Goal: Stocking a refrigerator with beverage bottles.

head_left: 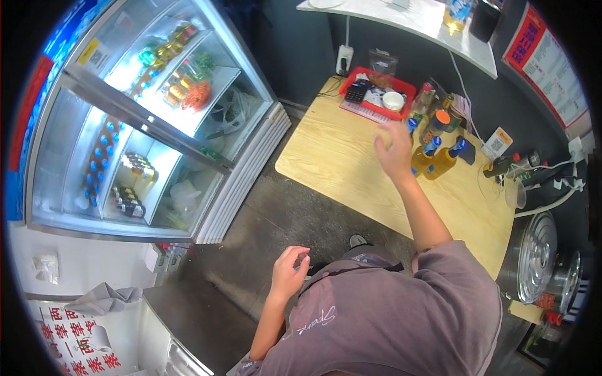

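Note:
My right hand (pixel 394 149) reaches over the light wood table (pixel 329 136), fingers apart and curved, with nothing seen in it. Just to its right stand glass bottles with blue caps and yellow-amber contents, among them one bottle (pixel 442 162) and another (pixel 424 155); a further blue cap shows above the hand. Whether the hand touches the nearest bottle cannot be told. Behind them is a jar with an orange lid (pixel 441 120). A red plastic basket (pixel 407 87) with white bowls (pixel 393 100) lies beyond the hand. My left hand (pixel 290 269) hangs low over the floor, fingers loosely curled, holding nothing visible.
A lit glass-door drinks fridge (pixel 155 136) stands on the left, its shelves stocked with bottles. At the table's right end are cables, more bottles and a clear plastic cup (pixel 516 195). Large lidded metal pots (pixel 538 258) stand farther right. A white shelf (pixel 409 21) juts from the wall above.

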A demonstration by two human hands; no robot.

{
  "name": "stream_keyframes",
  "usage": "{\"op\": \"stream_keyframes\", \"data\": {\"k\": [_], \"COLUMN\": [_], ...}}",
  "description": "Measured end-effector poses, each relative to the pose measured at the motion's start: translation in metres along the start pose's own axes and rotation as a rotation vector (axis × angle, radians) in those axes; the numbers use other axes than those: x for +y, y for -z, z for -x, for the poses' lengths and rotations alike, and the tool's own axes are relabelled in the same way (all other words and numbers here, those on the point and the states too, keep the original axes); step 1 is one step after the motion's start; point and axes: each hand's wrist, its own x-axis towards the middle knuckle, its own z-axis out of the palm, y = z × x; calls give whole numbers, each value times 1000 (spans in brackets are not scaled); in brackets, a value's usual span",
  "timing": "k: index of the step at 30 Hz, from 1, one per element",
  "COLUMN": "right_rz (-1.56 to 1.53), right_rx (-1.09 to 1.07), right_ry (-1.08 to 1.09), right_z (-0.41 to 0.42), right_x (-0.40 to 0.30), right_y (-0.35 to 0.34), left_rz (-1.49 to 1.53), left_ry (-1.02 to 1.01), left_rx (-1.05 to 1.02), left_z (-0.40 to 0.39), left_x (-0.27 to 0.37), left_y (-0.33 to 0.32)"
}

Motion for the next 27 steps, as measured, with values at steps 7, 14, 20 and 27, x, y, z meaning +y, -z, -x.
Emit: {"op": "stream_keyframes", "data": {"k": [7,14,20,27], "right_rz": [228,-114,-41,51], "right_rx": [189,396,571,510], "right_ry": [-88,-559,-637,-496], "right_z": [-18,-9,-11,-13], "right_x": [76,108,109,149], "right_y": [18,-17,-38,-60], "left_rz": [-81,-120,-114,-67], "left_ry": [-93,-62,-23,-25], "left_rx": [-115,-108,-7,90], "left_z": [-21,-16,-4,9], "left_x": [45,57,37,11], "left_y": [-59,-69,-57,-31]}}
